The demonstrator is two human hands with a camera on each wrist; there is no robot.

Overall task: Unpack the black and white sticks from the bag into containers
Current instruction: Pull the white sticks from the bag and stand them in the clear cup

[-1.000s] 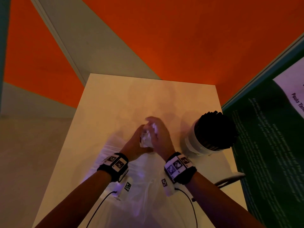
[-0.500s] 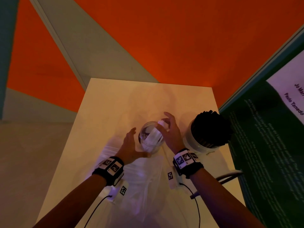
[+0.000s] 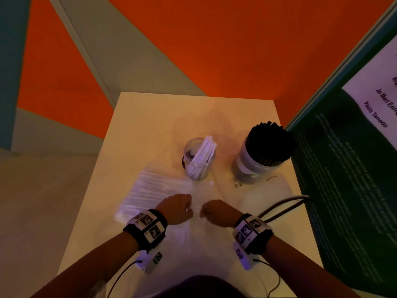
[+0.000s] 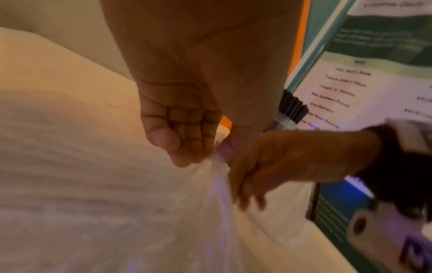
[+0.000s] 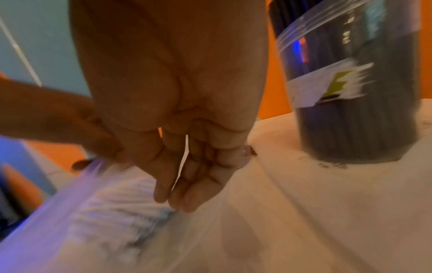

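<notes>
sticks [image 3: 203, 154] in jar [image 3: 196, 168], bag [image 3: 154, 190] before

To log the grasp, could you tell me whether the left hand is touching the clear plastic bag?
Touching: the left wrist view shows the left hand pinching the clear plastic bag.

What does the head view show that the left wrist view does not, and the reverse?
Only the head view shows the clear jar with white sticks leaning in it, the packet of white sticks still on the table, and the whole container of black sticks.

Only the left wrist view shows the left hand's fingertips pinching the clear bag.

Both show the two hands close together, right hand, at the bag.
</notes>
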